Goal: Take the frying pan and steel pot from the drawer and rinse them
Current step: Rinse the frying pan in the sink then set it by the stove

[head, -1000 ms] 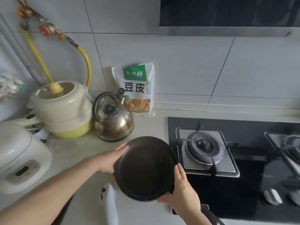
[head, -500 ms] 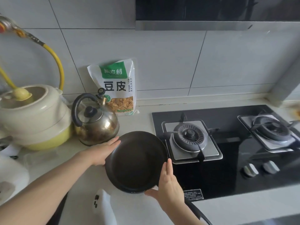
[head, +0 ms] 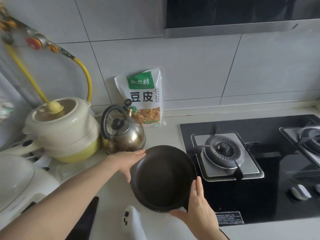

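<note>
Head view: one dark frying pan (head: 162,177), round, tilted with its inside toward the camera, held over the worktop (head: 110,191) just left of the hob's front left corner. Left hand (head: 128,159): fingers straight and together, pressed flat against the pan's upper left rim. Right hand (head: 197,210): fingers straight along the lower right rim, thumb under the pan's near edge, so that the pan sits clasped between both palms. Black glass gas hob (head: 259,201) at the worktop's right part, one burner (head: 225,151) just right of the pan, a second at the right edge of the picture. Steel kettle (head: 124,132) with black handle, just behind the left hand. Printed food bag (head: 143,99) leaning on the tiled wall at the worktop's back edge. Cream and yellow stacked pot (head: 64,129) to the kettle's left; yellow hose (head: 84,73) arching above it. White appliance (head: 15,177) toward the worktop's left edge. Steel pot: not identifiable here.
</note>
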